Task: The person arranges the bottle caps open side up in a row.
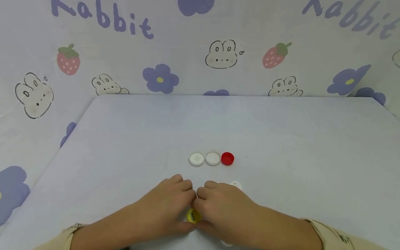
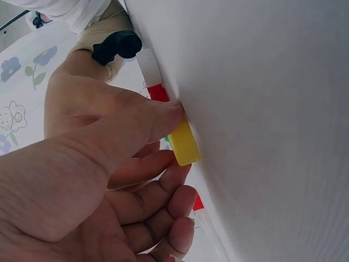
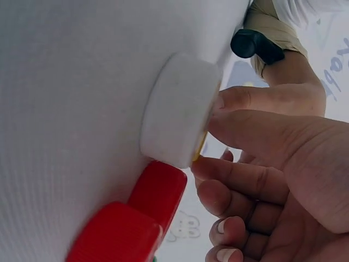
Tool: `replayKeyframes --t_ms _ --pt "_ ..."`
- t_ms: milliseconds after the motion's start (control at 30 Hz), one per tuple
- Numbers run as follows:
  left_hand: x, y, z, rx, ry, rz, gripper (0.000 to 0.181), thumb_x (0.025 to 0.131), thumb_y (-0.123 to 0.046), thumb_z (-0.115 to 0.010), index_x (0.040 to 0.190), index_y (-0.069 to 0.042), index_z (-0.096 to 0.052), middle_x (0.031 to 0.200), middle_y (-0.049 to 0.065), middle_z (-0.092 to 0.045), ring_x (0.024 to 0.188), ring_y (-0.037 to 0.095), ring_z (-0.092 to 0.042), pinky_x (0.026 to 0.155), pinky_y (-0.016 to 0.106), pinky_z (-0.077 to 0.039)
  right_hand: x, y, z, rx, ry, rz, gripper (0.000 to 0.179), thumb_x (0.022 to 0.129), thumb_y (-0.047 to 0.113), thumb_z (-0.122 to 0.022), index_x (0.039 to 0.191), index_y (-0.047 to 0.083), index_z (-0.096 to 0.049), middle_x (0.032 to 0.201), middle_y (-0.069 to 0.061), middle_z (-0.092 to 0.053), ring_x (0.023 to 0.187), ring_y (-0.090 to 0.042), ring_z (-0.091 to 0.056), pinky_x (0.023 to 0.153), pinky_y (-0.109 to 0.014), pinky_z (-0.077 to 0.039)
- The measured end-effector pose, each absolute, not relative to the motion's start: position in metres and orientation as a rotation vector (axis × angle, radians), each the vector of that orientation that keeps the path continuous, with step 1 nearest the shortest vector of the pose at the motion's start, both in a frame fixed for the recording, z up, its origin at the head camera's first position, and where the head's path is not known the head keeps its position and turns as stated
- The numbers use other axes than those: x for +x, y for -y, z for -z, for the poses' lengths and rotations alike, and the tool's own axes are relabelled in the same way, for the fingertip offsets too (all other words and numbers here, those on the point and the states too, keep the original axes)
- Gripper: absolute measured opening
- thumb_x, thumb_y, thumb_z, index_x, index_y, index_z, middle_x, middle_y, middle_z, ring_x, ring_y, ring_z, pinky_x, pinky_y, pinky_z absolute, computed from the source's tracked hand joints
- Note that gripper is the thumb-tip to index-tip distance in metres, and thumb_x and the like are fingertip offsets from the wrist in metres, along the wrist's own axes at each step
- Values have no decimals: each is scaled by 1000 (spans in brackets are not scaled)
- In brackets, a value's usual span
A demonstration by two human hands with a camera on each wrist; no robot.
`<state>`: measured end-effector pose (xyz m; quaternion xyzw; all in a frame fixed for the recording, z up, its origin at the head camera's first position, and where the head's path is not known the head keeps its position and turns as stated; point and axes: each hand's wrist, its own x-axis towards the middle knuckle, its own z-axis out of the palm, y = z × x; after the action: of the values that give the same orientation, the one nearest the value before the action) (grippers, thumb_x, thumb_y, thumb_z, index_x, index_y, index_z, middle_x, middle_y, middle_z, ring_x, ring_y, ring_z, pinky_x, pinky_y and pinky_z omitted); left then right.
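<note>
A yellow bottle cap [image 1: 193, 216] with dark lettering on top sits on the white table between my two hands. My left hand [image 1: 170, 208] pinches it, thumb at the near side and curled index finger at the far side. From the other side, my right hand [image 1: 228, 211] pinches the same cap, its knuckles close against the left hand's. In the left wrist view the yellow cap [image 2: 185, 143] lies between the left thumb and fingertips. A white cap [image 3: 180, 109] hides most of it in the right wrist view.
Beyond the hands, a white cap [image 1: 196, 159], another white cap [image 1: 213, 158] and a red cap [image 1: 227, 158] form a row. A white cap [image 1: 236, 184] shows partly behind the right hand, and a white edge [image 1: 226, 243] below it. A rabbit-print cloth [image 1: 187, 48] hangs behind the table.
</note>
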<state>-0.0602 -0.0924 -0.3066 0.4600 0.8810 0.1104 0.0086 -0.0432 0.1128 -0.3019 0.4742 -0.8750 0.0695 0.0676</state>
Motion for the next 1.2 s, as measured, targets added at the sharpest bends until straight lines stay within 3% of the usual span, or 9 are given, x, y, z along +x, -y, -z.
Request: replayKeyframes --t_ms 333,767,933,1200 --pt "-62 92 303 1345 -2685 -384 28 79 -33 -86 81 -18 -62 77 -15 -44 73 9 -36 67 20 -33 -44 -113 304 1394 2679 -190 21 79 23 -85 78 16 -66 69 11 -43 62 -7 -34 57 -16 -30" --pt "-59 91 301 1335 -2671 -457 21 79 -27 -82 85 -16 -65 76 -16 -44 74 8 -37 68 19 -34 -45 -114 304 1386 2703 -204 22 81 28 -87 80 16 -68 68 11 -43 61 -7 -34 55 -15 -29" --pt "-59 92 296 1256 -2648 -573 18 82 -24 -79 93 -16 -67 84 -17 -55 79 5 -46 73 20 -43 -45 -120 296 1350 2655 -238 25 80 27 -87 77 16 -64 65 11 -42 61 -7 -34 55 -17 -31" --pt "-58 94 284 1175 -2643 -790 24 84 -16 -79 106 -17 -69 94 -17 -63 87 6 -56 79 24 -50 -46 -127 279 1289 2624 -365 27 81 30 -88 90 15 -68 73 11 -57 67 -6 -44 60 -17 -40"
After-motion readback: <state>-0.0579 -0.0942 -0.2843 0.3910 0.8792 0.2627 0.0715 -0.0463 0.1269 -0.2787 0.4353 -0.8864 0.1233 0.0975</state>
